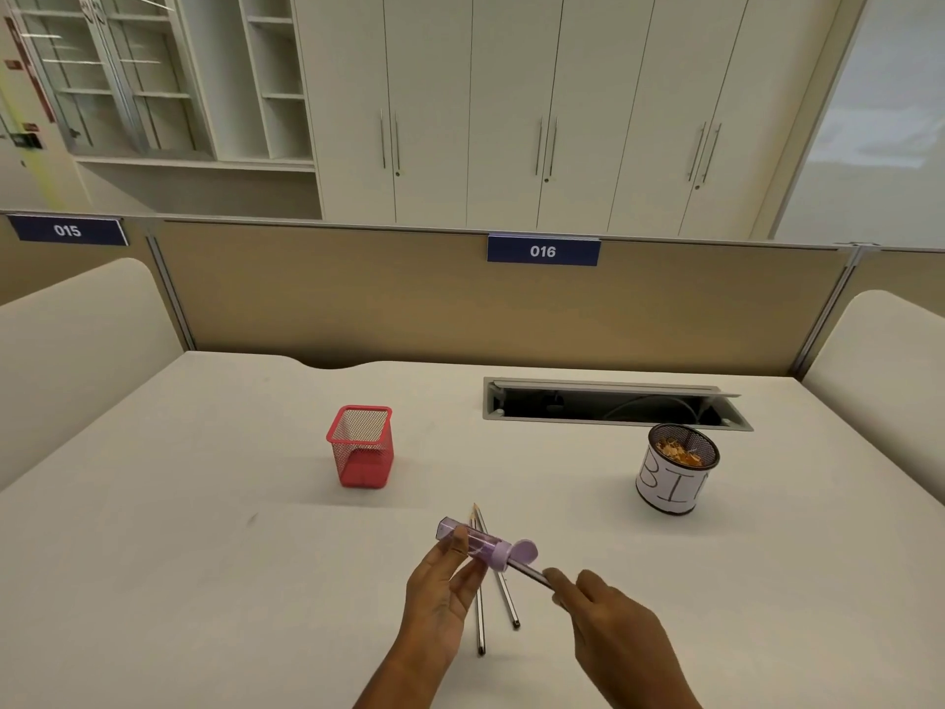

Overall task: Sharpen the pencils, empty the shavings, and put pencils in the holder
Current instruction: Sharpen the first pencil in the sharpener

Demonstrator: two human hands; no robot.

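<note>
You're mid-sharpening: left hand (441, 585) pinches the sharpener (473, 545), right hand (608, 624) closed on a pencil (529, 574) whose tip sits in the sharpener, shaft running down-right. Next: twist, then tip shavings into the bin (674, 468). Two pencils (493, 588) lie on the bench (204, 529) beneath, points away from you. Holder (362, 446) stands empty.

1. The left hand (444, 591) is bare: no glove, ring or wristband shows on it.
2. The left forearm behind it is uncovered as far as the bottom edge of the view; no sleeve or cuff reaches it.
3. The right hand (608, 619) is bare too, with no ring or watch.
4. The right forearm is likewise sleeveless down to the frame edge.
</note>
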